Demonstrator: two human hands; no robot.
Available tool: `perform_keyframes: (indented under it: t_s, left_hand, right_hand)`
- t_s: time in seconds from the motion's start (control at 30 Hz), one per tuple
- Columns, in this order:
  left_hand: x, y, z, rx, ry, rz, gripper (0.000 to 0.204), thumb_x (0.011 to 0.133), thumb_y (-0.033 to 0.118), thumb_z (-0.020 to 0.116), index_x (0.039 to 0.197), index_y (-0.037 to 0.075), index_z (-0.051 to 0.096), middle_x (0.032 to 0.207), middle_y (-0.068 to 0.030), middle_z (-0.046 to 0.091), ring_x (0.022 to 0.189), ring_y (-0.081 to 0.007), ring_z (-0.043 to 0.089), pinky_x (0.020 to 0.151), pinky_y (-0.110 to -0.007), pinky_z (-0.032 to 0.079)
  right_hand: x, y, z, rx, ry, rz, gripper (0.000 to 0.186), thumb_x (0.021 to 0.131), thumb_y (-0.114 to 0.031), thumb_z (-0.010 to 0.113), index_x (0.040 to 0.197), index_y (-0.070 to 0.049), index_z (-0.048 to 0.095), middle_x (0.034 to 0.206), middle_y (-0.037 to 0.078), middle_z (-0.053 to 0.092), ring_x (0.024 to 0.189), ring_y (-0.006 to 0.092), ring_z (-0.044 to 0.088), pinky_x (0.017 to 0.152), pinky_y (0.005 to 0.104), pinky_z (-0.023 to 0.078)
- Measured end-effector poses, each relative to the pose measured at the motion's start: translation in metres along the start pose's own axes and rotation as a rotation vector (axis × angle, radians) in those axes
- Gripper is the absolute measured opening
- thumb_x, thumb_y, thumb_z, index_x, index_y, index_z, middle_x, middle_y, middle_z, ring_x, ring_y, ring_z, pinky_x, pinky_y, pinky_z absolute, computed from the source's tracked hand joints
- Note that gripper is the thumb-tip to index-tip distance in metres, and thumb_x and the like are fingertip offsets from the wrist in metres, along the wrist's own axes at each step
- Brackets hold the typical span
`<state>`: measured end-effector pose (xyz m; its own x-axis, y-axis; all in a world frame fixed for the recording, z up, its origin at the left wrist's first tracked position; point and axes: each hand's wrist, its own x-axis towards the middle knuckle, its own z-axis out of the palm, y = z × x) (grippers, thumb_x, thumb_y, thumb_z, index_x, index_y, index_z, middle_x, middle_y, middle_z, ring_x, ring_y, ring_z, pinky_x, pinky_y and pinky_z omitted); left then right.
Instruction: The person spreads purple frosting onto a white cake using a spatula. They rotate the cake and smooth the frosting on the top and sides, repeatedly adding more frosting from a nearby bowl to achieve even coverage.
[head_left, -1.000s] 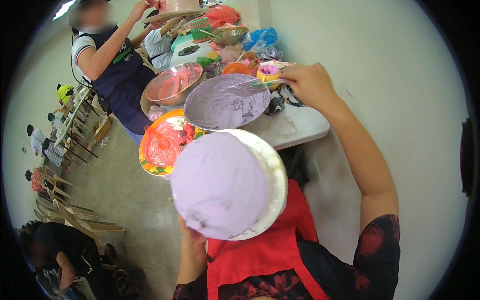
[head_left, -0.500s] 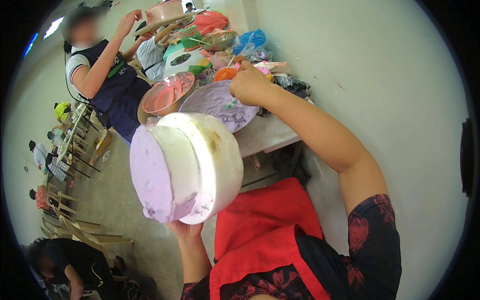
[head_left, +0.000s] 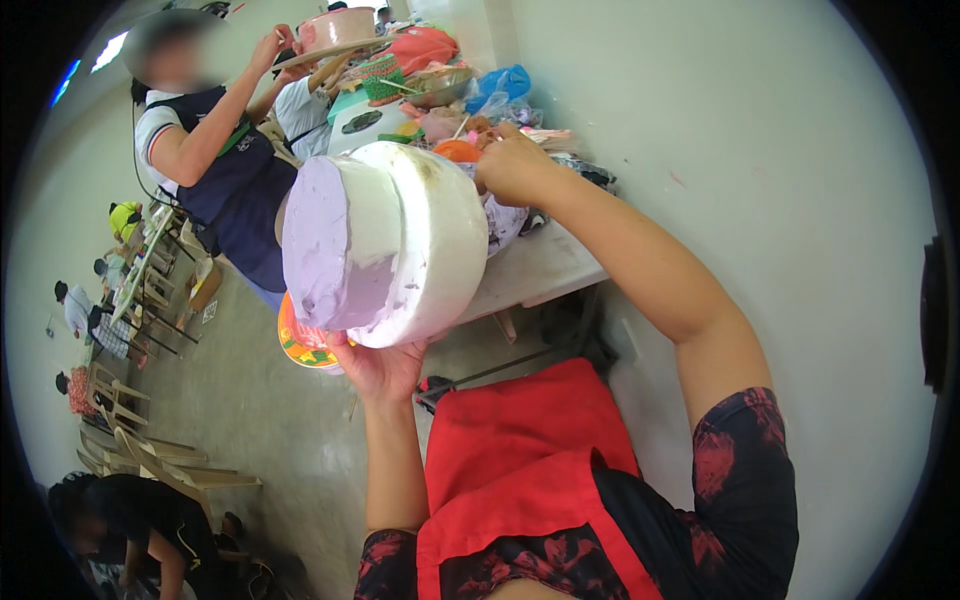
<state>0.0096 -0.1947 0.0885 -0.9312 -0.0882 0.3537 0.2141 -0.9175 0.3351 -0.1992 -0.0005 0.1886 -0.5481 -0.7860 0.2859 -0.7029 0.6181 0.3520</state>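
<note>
A two-tier round cake form (head_left: 432, 240), white with lilac icing on its smaller tier, is tilted so that its top faces left. My left hand (head_left: 385, 368) supports it from below, fingers spread against its lower side. My right hand (head_left: 520, 168) is closed beside the cake's far right, over a bowl of lilac icing (head_left: 503, 222). Whatever its fingers hold is hidden. The cake covers most of that bowl. Below the cake's left edge shows an orange patterned bowl (head_left: 300, 338) with pink icing; what it rests on is hidden.
The table (head_left: 535, 268) carries plastic bags, a blue bag (head_left: 500, 82), a green-and-red basket (head_left: 381, 80) and other clutter. At the left, a co-worker in a dark apron (head_left: 235, 190) handles a pink cake (head_left: 335, 30). Chairs (head_left: 165, 460) and a crouching person (head_left: 140, 530) occupy the lower left.
My left hand has raised the cake up and slightly right, so it now covers most of the lilac bowl. My right hand has shifted slightly right. The orange bowl has come into view.
</note>
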Motion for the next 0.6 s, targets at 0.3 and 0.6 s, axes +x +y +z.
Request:
perform_keyframes:
  t_s: [0.3, 0.6]
  left_hand:
    - [0.006, -0.002, -0.008, -0.045, 0.006, -0.021, 0.073, 0.086, 0.053, 0.048, 0.145, 0.012, 0.03, 0.145, -0.0161, 0.037, 0.129, -0.0381, 0.044, 0.094, -0.058, 0.048]
    - [0.007, -0.004, -0.006, -0.019, 0.088, 0.009, 0.072, 0.084, 0.05, 0.055, 0.143, 0.014, 0.034, 0.144, -0.0141, 0.04, 0.126, -0.0362, 0.047, 0.092, -0.057, 0.05]
  right_hand:
    - [-0.017, 0.007, -0.015, 0.212, -0.112, 0.053, 0.022, 0.071, -0.009, 0.065, 0.083, -0.023, 0.077, 0.08, 0.005, 0.072, 0.081, 0.018, 0.065, 0.097, 0.0408, 0.032]
    - [-0.026, 0.016, -0.019, 0.569, -0.332, 0.229, 0.022, 0.075, -0.016, 0.064, 0.092, -0.018, 0.076, 0.09, 0.005, 0.073, 0.087, 0.0196, 0.067, 0.085, 0.0385, 0.048]
